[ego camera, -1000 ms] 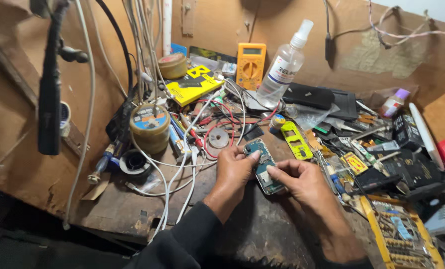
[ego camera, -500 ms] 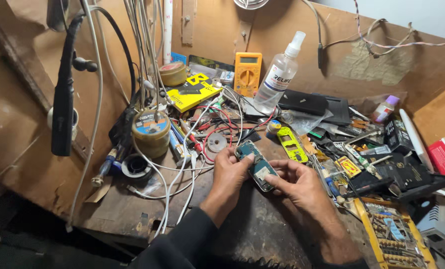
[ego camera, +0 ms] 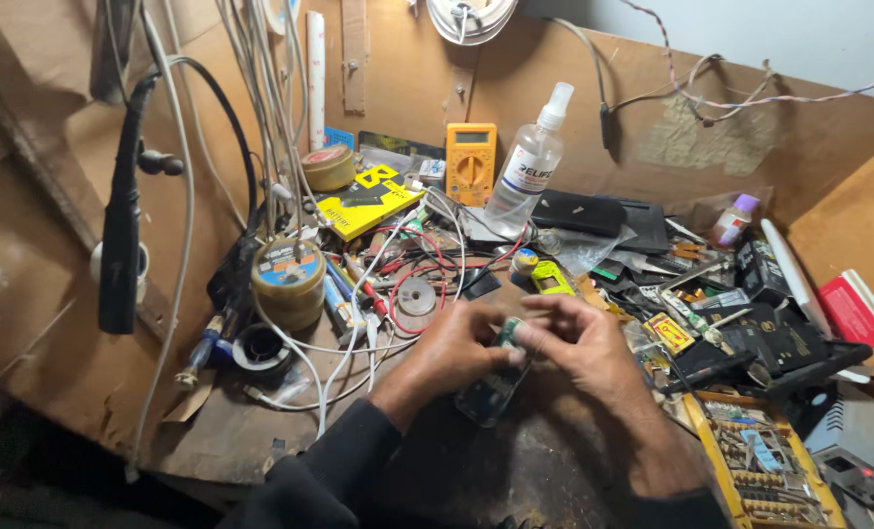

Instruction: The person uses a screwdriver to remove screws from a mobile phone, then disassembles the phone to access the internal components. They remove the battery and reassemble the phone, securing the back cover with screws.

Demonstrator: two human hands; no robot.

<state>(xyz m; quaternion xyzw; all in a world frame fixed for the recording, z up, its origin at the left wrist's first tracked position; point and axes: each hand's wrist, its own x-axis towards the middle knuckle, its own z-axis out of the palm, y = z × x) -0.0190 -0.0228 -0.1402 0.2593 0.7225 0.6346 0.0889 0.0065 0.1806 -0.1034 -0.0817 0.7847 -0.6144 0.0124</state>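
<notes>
1. Head view, looking down on a crowded wooden tabletop (ego camera: 84, 392). The landmark is a small opened phone (ego camera: 493, 384), held just above the tabletop near the middle of the picture, tilted with its upper end away from the person.

2. The left hand (ego camera: 447, 355) wraps the left side of the phone, its grip closed on the body. The right hand (ego camera: 579, 343) meets it from the right, its fingertips (ego camera: 527, 333) pinched together on the phone's upper end. Whether they hold a separate small part there cannot be told.

3. The phone looks light, thin and rigid, with what appears to be bare circuitry showing. Judged from that, it is fragile and best held by its long edges, not by the exposed face.

4. Up and left of the phone lies a grey disc (ego camera: 417, 295) among red wires (ego camera: 398, 263) and white cables (ego camera: 339, 343). Further left stands a solder spool (ego camera: 288, 282).

5. Beyond the phone, near the back wall, stand an orange multimeter (ego camera: 470, 163) and a clear spray bottle (ego camera: 527, 165), with a yellow box (ego camera: 370, 201) to their left.

6. Right of the phone are scattered small parts, a red box (ego camera: 853, 309) and, nearer the person, a yellow tray (ego camera: 703, 431).
</notes>
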